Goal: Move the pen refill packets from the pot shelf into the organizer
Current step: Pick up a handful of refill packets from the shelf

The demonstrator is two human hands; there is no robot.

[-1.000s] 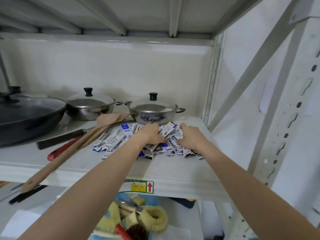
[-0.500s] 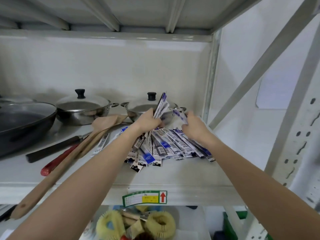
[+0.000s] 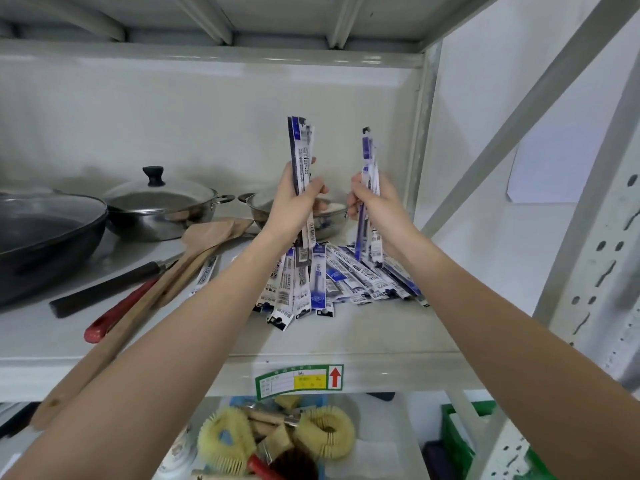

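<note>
Both my hands are raised above the pot shelf (image 3: pixel 346 337), each holding an upright bunch of blue-and-white pen refill packets. My left hand (image 3: pixel 294 206) grips a bunch of packets (image 3: pixel 302 154) that sticks up past its fingers. My right hand (image 3: pixel 375 206) grips a thinner bunch (image 3: pixel 369 157). Below them a fanned pile of several more packets (image 3: pixel 332 282) lies on the shelf. One stray packet (image 3: pixel 206 273) lies to the left beside the spatulas. No organizer is in view.
On the shelf's left stand a black wok (image 3: pixel 45 233) and two lidded steel pots (image 3: pixel 159 206), the right one (image 3: pixel 332 216) behind my hands. Wooden spatulas (image 3: pixel 194 251), a dark-handled knife (image 3: pixel 110 282) and a red handle (image 3: pixel 117 313) lie there. Brushes (image 3: pixel 277 441) fill the lower shelf.
Both hands have risen from the pile, each lifting a bunch of packets upright. The remaining packets have slid into a fan on the shelf.
</note>
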